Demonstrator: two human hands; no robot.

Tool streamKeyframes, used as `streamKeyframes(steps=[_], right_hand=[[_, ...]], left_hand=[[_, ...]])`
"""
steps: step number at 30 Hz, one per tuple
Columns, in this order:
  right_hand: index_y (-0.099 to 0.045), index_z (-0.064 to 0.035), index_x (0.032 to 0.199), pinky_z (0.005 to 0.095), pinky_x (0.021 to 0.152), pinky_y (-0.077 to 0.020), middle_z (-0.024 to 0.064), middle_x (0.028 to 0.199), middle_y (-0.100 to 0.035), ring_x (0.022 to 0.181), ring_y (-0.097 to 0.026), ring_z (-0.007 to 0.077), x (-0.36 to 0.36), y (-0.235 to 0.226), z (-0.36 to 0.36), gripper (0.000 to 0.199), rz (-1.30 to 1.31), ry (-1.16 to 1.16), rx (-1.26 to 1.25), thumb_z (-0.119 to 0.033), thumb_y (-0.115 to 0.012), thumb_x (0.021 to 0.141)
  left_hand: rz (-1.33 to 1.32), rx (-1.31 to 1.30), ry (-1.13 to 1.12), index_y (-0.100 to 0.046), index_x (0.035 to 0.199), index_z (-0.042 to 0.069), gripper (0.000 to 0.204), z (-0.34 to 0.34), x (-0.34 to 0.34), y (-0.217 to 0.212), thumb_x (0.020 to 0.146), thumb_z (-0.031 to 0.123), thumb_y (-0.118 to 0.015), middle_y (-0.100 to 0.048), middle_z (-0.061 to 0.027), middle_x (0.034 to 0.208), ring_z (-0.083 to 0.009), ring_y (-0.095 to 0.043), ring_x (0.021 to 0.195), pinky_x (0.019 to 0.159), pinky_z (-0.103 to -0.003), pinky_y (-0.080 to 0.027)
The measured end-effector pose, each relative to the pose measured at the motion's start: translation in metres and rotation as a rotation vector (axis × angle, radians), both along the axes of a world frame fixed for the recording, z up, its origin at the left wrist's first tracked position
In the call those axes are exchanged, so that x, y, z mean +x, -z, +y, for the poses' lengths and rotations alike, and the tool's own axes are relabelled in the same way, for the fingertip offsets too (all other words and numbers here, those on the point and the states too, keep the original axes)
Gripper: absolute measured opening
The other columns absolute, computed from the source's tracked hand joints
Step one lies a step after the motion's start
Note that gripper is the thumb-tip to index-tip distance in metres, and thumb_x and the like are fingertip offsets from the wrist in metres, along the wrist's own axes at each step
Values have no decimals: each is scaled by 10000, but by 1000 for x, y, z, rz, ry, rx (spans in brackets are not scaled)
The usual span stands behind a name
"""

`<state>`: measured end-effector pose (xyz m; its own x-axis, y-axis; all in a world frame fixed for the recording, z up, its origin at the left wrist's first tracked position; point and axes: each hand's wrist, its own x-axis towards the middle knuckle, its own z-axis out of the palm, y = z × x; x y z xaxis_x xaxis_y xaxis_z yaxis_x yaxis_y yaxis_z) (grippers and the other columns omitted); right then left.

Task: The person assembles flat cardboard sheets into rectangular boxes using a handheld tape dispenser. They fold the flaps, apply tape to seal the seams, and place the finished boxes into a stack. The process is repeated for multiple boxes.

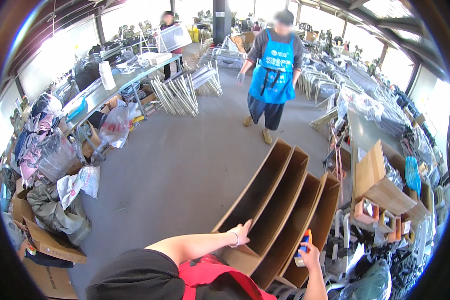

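Several long, narrow cardboard boxes stand side by side in front of me, their tops open and their insides dark. My left hand (241, 233) is closed over the near rims of the two leftmost boxes, the outer cardboard box (259, 186) and its neighbour (281, 198). Over the near end of the right-hand boxes, my right hand (311, 256) is closed around a blue and orange tape dispenser (303, 247). Part of the dispenser is hidden by my fingers. The rightmost box (326, 206) stands just beyond that hand.
A person in a blue apron (276, 70) stands beyond the boxes; another is farther back left. At right, an open carton (382, 182) sits by a table (367, 132) above metal frames. Bags (50, 145) and a long table (120, 80) line the left. White frames (177, 95) stand behind.
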<state>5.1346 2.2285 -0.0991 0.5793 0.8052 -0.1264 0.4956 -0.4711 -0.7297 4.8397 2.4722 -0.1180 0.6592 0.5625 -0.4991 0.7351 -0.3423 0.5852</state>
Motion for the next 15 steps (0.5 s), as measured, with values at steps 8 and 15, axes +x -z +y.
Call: streamKeyframes(steps=[8,15], right_hand=[[-680,60,1063,406,896,-520,153,1091,-677,994,-635,268,-68,-37,9,196,-193,523,314,-93,-631,951],[-607,-51,965,379,879,-517,104,1080,-580,1021,-605,259,-78,-68,-3,192,-94,978,747,-226,-529,976]], left_hand=[[-251,187,108,-100,1652,146,1050,31,51,5,849,276,-765,-337,-374,1522,-545,-486,1306,1099,-541,-464],[-238,108,272,-141,1658,255,913,22,69,31,882,58,-579,-221,-418,1567,-595,-424,1353,1115,-560,-446]])
